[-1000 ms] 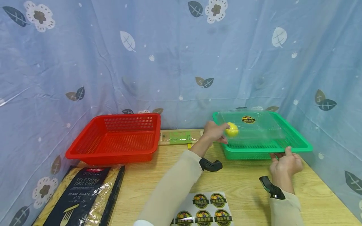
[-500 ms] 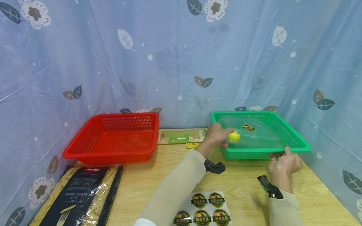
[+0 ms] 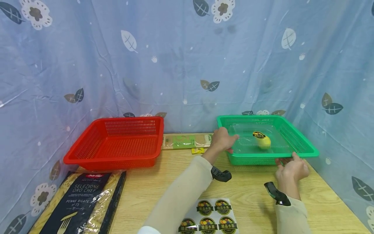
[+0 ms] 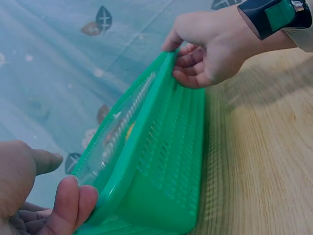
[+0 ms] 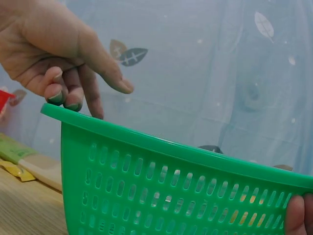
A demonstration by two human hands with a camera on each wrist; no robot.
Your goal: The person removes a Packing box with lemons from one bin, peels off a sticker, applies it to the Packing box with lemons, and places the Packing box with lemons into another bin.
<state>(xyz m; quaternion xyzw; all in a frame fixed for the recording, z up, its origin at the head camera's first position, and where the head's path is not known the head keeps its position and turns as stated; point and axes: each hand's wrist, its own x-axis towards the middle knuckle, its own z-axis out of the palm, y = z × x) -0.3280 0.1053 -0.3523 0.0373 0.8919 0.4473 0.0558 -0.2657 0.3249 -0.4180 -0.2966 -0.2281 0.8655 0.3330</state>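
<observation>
A clear plastic box (image 3: pixel 245 138) with a round black sticker (image 3: pixel 258 134) lies inside the green basket (image 3: pixel 270 155). A yellow ball-shaped thing (image 3: pixel 264 143) shows in the box, under its lid. At the basket's left end, my left hand (image 3: pixel 223 139) has its thumb stretched away from the fingers and grips nothing; in the right wrist view its fingertips (image 5: pixel 73 105) are at the rim. My right hand (image 3: pixel 292 169) pinches the basket's front rim near the right corner, thumb on top and fingers below, also visible in the left wrist view.
A red basket (image 3: pixel 114 162) stands to the left. Behind are a long green-and-beige packet (image 3: pixel 187 141) and a small yellow packet (image 3: pixel 197 150). A penne bag (image 3: pixel 81 201) lies front left, a sticker sheet (image 3: pixel 214 214) front centre. A patterned curtain (image 3: pixel 175 65) hangs behind.
The clear box has gone down from my left hand into the green basket, and that hand has let go. The yellow thing has rolled right. My right hand keeps its pinch on the rim.
</observation>
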